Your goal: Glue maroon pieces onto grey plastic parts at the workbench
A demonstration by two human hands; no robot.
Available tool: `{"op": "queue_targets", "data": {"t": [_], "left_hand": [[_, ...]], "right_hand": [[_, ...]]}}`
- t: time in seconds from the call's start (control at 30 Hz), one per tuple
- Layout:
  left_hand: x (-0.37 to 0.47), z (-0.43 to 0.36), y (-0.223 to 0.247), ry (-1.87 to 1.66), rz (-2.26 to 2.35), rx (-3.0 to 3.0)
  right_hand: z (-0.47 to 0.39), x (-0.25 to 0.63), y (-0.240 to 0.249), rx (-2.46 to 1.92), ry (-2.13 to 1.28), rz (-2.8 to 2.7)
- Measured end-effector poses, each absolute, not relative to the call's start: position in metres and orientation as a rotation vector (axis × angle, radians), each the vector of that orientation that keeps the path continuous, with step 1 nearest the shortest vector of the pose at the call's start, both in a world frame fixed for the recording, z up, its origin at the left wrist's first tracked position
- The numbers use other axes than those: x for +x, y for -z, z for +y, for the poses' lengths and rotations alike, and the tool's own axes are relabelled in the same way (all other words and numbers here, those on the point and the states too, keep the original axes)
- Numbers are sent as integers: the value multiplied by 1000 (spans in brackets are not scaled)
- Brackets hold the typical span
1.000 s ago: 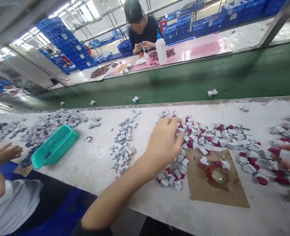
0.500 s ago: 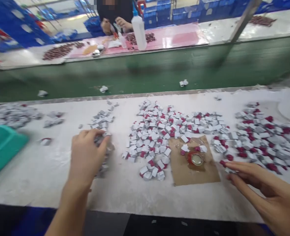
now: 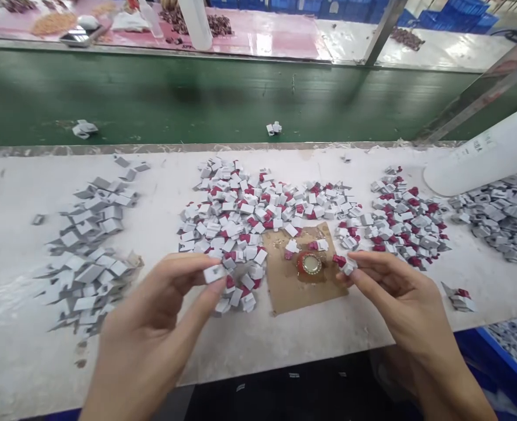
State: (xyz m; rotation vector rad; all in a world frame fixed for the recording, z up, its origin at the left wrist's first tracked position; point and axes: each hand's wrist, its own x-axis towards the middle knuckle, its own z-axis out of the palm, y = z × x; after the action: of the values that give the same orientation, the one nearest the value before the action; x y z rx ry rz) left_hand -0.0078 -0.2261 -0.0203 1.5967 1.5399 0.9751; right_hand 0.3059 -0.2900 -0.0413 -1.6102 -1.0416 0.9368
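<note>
Between the thumb and index finger of my left hand [image 3: 166, 310] is a small grey-white block [image 3: 214, 273], in front of the middle pile. My right hand [image 3: 390, 286] pinches a white piece with a dark red part [image 3: 345, 264] at the right edge of a brown cardboard square [image 3: 285, 292]. On the cardboard sits a round red-rimmed cap [image 3: 310, 264] in a wet patch, with a few white and red pieces behind it. White and dark red pieces form a middle pile [image 3: 241, 210]. Plain grey-white blocks [image 3: 92, 269] lie at the left.
Another white and red pile [image 3: 403, 222] is at the right, beside grey pieces [image 3: 504, 222] and a large white bottle [image 3: 486, 152]. A blue bin [image 3: 499, 356] stands at the lower right. Beyond the table runs a green belt [image 3: 197, 99] with loose pieces.
The view has shifted right. My left hand has left the grey block pile with one block and come nearer the cardboard. My right hand still pinches its piece, now raised beside the cardboard.
</note>
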Motion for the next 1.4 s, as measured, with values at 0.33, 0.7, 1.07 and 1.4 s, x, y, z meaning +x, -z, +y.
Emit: {"op": "queue_targets", "data": {"t": [0.33,0.7,1.07,1.4], "left_hand": [[44,-230,29,-874,1147,1524],[47,-226,31,-845,1115,1544],[82,-220,25,-819,920,1097],[91,-221,25,-808,873,1065]], "right_hand": [[-283,285,33,-1632,-886,-1237],[-283,286,30,-1640,-781,-1380],[-282,288,33,-1410,-1032,-894],[-279,284,39,-1306,-1158,-802]]}}
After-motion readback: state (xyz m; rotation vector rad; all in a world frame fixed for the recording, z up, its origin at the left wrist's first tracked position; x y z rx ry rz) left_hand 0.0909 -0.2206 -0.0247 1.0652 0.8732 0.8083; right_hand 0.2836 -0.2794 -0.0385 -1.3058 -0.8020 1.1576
